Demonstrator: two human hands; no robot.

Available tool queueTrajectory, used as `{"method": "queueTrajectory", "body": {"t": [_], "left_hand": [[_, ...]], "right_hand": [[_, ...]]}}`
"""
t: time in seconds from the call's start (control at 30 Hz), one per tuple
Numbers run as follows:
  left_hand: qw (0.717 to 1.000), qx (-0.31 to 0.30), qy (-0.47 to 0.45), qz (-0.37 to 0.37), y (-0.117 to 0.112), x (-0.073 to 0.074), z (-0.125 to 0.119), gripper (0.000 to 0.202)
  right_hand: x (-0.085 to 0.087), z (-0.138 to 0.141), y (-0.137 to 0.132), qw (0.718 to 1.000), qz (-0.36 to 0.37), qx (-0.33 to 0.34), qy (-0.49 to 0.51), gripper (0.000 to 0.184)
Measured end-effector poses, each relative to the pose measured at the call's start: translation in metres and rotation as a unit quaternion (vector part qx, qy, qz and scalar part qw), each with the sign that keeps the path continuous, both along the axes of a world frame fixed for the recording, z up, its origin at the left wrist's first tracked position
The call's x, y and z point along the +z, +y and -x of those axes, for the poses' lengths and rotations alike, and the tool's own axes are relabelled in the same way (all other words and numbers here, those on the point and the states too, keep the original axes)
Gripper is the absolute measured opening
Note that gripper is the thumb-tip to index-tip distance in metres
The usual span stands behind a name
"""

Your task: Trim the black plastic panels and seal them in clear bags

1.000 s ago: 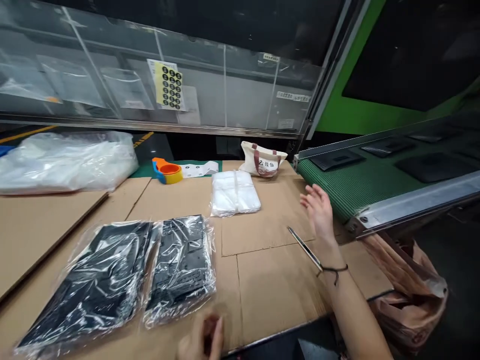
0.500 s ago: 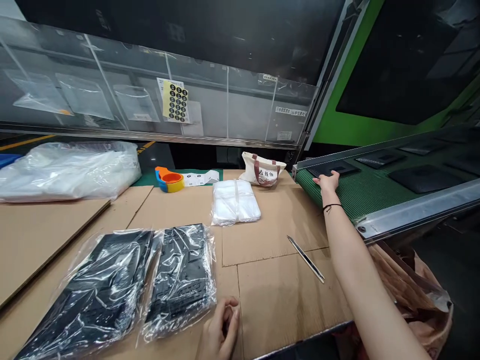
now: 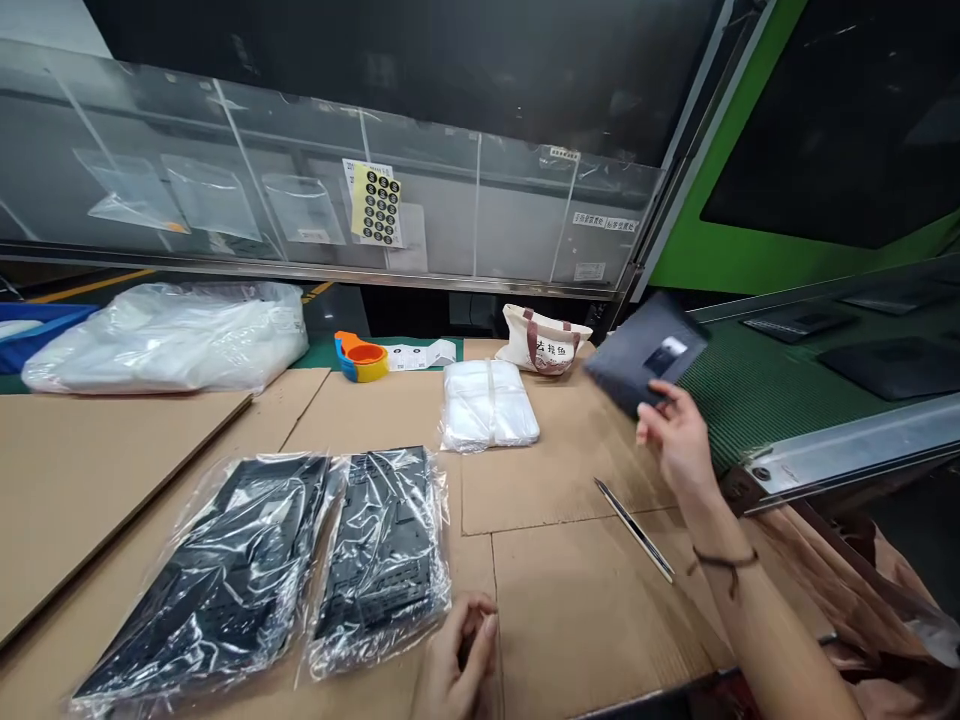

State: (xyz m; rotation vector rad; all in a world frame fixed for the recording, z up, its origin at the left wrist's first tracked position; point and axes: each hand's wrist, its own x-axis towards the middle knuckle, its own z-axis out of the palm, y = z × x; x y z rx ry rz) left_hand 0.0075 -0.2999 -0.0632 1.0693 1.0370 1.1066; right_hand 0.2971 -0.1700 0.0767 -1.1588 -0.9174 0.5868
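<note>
My right hand [image 3: 679, 440] pinches a flat black plastic panel [image 3: 637, 345] by its lower edge, lifted and tilted at the near end of the green conveyor belt [image 3: 720, 400]. My left hand [image 3: 459, 655] rests on the cardboard with its fingers curled in and nothing visible in them. Just left of it lies a bagged black panel [image 3: 382, 545] in clear plastic. A larger bagged black panel [image 3: 225, 570] is beside that one. Between my hands a pen-like tool [image 3: 634, 530] lies on the cardboard.
More black panels [image 3: 799, 322] lie on the belt. A banded stack of clear bags [image 3: 491, 405] sits mid-table, with a tape dispenser [image 3: 361, 358] and a canvas pouch [image 3: 544, 340] behind. A bulky plastic sack [image 3: 172, 340] is at the left. The conveyor's metal rail [image 3: 855, 445] borders the right.
My right hand has picked the black panel up off the belt and drawn it back toward me. My left hand keeps its curled pose. The view has shifted slightly.
</note>
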Motion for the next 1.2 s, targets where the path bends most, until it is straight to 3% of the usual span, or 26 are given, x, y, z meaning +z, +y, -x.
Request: {"method": "queueTrajectory", "body": {"t": [0.07, 0.17, 0.27, 0.33, 0.4, 0.5, 0.57, 0.6, 0.67, 0.77, 0.9, 1.03, 1.13, 1.2], "left_hand": [[0.994, 0.013, -0.097, 0.052, 0.003, 0.012, -0.005, 0.042], [0.973, 0.028, -0.212, 0.086, 0.012, 0.03, -0.017, 0.049], [0.948, 0.038, -0.28, 0.145, 0.023, 0.039, -0.03, 0.052], [0.933, 0.078, -0.301, 0.182, 0.03, 0.038, -0.039, 0.055], [0.919, 0.112, -0.316, 0.205, 0.035, 0.036, -0.043, 0.056], [0.904, 0.1, -0.341, 0.24, 0.037, 0.032, -0.042, 0.039], [0.893, 0.085, -0.354, 0.263, 0.036, 0.031, -0.038, 0.021], [0.889, 0.086, -0.359, 0.272, 0.036, 0.032, -0.036, 0.014], [0.882, 0.091, -0.366, 0.283, 0.035, 0.033, -0.034, 0.006], [0.882, 0.089, -0.364, 0.285, 0.034, 0.036, -0.033, 0.009], [0.89, 0.074, -0.354, 0.278, 0.034, 0.037, -0.032, 0.018], [0.89, 0.062, -0.341, 0.296, 0.035, 0.035, -0.03, 0.026], [0.895, 0.057, -0.329, 0.295, 0.035, 0.034, -0.029, 0.027], [0.9, 0.052, -0.321, 0.292, 0.035, 0.034, -0.029, 0.027]], "right_hand": [[-0.028, 0.023, -0.043, 0.991, 0.037, 0.127, -0.003, 0.042], [-0.063, 0.046, -0.102, 0.962, 0.137, 0.236, -0.009, 0.038], [-0.077, 0.049, -0.143, 0.916, 0.239, 0.321, -0.034, 0.04], [-0.078, 0.04, -0.156, 0.894, 0.272, 0.35, -0.066, 0.046], [-0.08, 0.024, -0.153, 0.898, 0.274, 0.329, -0.1, 0.051], [-0.093, -0.005, -0.129, 0.933, 0.25, 0.162, -0.2, 0.053], [-0.108, -0.022, -0.107, 0.921, 0.251, 0.038, -0.295, 0.055], [-0.115, -0.029, -0.097, 0.908, 0.259, 0.009, -0.33, 0.055], [-0.127, -0.036, -0.082, 0.89, 0.274, 0.002, -0.366, 0.049], [-0.134, -0.034, -0.071, 0.888, 0.28, 0.037, -0.363, 0.039], [-0.119, -0.014, -0.074, 0.899, 0.279, 0.11, -0.318, 0.047], [-0.073, 0.025, -0.09, 0.914, 0.226, 0.244, -0.231, 0.051], [-0.038, 0.052, -0.096, 0.897, 0.156, 0.298, -0.288, 0.039], [-0.024, 0.064, -0.094, 0.875, 0.12, 0.317, -0.346, 0.037]]}}
